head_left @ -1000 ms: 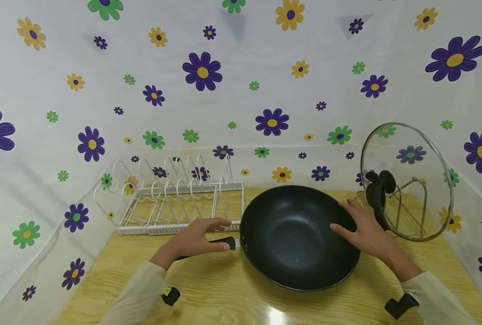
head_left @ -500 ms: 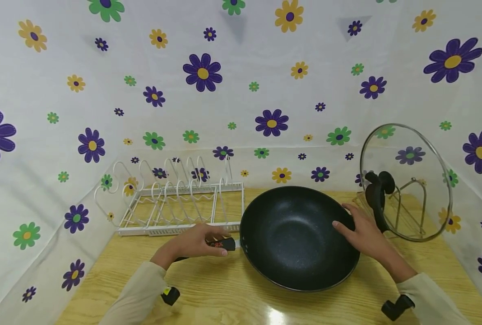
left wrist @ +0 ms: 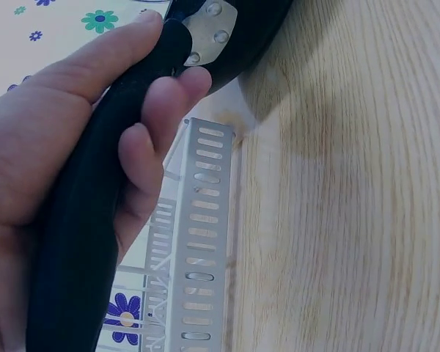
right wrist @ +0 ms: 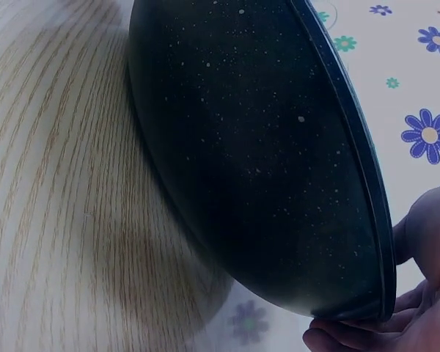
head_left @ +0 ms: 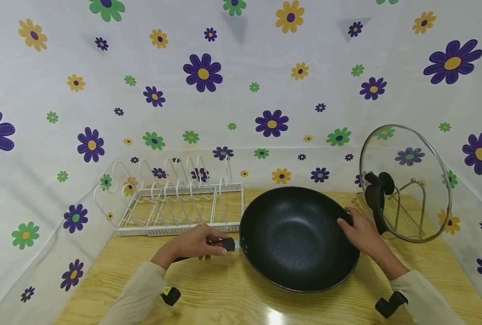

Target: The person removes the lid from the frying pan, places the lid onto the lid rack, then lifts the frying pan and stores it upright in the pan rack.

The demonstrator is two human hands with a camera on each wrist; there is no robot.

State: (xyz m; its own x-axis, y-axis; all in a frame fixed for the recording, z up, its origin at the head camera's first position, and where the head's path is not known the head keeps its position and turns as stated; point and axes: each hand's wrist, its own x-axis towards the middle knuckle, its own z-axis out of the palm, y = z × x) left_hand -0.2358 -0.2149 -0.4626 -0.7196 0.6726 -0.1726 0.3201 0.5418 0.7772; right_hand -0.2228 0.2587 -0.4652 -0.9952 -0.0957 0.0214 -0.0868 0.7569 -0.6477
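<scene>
A black wok (head_left: 299, 239) with a speckled outer side sits at the middle of the wooden table, its hollow facing up. My left hand (head_left: 190, 243) grips its black handle (left wrist: 81, 220), fingers curled round it and thumb along the top. On the opposite side my right hand (head_left: 363, 232) pinches the wok's rim, thumb over the inside and fingers under the outer wall, as the right wrist view shows too. Whether the base touches the table cannot be told.
Behind the handle, at the left, stands a white wire rack (head_left: 196, 229) with several upright loops. A glass lid (head_left: 375, 198) with a black knob leans upright in a metal wire stand (head_left: 424, 207) at the right. A flowered sheet (head_left: 241, 90) surrounds the wooden table (head_left: 224, 289).
The left fingers have curled under and closed round the wok's handle. The right hand has shifted slightly and taken a pinch on the rim. The wok has barely moved.
</scene>
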